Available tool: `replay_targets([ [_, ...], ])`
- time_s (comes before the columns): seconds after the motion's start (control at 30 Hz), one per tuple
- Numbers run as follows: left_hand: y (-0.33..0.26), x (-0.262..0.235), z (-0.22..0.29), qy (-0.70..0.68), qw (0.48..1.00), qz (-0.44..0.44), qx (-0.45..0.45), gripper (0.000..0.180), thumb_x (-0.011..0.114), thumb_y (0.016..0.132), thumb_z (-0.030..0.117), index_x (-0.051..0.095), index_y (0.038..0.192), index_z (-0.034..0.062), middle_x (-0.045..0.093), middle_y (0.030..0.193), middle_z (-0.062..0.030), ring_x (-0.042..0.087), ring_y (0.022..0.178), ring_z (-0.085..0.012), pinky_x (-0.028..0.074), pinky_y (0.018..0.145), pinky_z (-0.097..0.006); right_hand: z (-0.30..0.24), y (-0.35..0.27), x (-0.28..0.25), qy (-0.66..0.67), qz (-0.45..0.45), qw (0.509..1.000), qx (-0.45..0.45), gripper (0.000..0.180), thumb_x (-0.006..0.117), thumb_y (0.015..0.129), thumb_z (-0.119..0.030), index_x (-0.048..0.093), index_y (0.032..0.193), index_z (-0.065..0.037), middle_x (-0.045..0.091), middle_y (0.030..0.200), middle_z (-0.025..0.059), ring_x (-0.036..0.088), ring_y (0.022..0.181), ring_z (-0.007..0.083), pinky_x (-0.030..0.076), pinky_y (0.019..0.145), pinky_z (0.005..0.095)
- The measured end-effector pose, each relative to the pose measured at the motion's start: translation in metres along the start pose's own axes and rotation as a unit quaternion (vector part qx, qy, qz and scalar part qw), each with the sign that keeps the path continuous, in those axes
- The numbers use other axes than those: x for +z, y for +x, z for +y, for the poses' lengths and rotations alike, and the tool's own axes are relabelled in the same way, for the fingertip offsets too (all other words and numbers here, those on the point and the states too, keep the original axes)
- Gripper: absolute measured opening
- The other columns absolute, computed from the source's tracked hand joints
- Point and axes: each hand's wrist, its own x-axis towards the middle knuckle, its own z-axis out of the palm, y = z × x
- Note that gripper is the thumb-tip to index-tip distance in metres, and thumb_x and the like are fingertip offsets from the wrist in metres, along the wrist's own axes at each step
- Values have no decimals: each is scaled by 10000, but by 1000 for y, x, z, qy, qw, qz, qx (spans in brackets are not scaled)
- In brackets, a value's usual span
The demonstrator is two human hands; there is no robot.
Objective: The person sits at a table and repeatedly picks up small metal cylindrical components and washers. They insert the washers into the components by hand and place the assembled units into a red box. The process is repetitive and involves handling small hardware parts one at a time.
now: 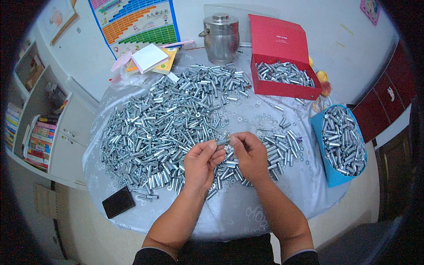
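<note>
So I'm standing here watching someone working through a mountain of loose hardware, and the trick right now is all in the fingertips. The small metal tube (222,142) is sitting between the two hands, near the middle of the table, above the near side of the silvery pile (150,128). The left hand (202,161) is pinching its left end between thumb and forefinger, other fingers curling in loosely. The right hand (251,157) is closing thumb and forefinger on the other end; its remaining fingers are folding under, so I can't tell what they're doing.

My two cents: if you're handling a piece like this, you want to be keeping both pinches in line with the tube, steadying with one hand and letting the other do the fine turning. Squeezing too hard would probably be sending it skidding into the pile, and good luck finding it.

Pose-wise, both forearms are coming in from the near edge and angling inward like an upside-down V. The right hand is showing its back, the left thumb is lying on top.
</note>
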Motion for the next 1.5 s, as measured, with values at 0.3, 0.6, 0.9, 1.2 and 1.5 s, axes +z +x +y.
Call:
replay_targets([
  [0.3, 0, 0, 7, 18, 999, -30, -26, 150, 614, 911, 92, 628, 1011, -20, 691, 934, -157, 686, 745, -181, 578, 652, -250, -8, 4, -3, -9, -4, 999, -45, 138, 631, 895, -128, 660, 962, -11, 644, 834, 79, 609, 724, 154, 478, 635, 279],
  [0.6, 4, -8, 1, -14, 995, -87, -40, 206, 597, 922, 77, 623, 1073, -59, 693, 886, -161, 697, 743, -193, 597, 622, -263, -2, 8, -15, 120, -50, 986, 105, 166, 612, 915, -138, 662, 990, 1, 641, 792, 23, 553, 677, 75, 448, 610, 229],
  [0.9, 6, -5, 5, -9, 1000, -9, -2, 174, 601, 924, 114, 642, 1022, -24, 685, 834, -106, 665, 677, -159, 574, 594, -257, 15, 28, -18, -223, -96, 969, -45, 166, 644, 849, -183, 702, 937, -56, 635, 826, 127, 623, 790, 280, 492, 719, 380],
  [1.2, 6, -8, 7, -29, 999, -34, -7, 173, 601, 922, 92, 634, 1023, -45, 690, 838, -134, 686, 686, -183, 593, 618, -272, 25, 36, -6, -367, -162, 910, -99, 208, 704, 750, -152, 675, 939, -69, 568, 885, 130, 601, 865, 312, 485, 751, 402],
  [1.5, 6, -6, 5, 3, 1000, -7, -11, 159, 622, 911, 124, 654, 993, -7, 685, 816, -110, 667, 655, -171, 572, 588, -271, 14, 31, -21, -113, -58, 991, 43, 190, 703, 782, -73, 663, 961, -22, 622, 854, 63, 600, 747, 145, 481, 683, 280],
])
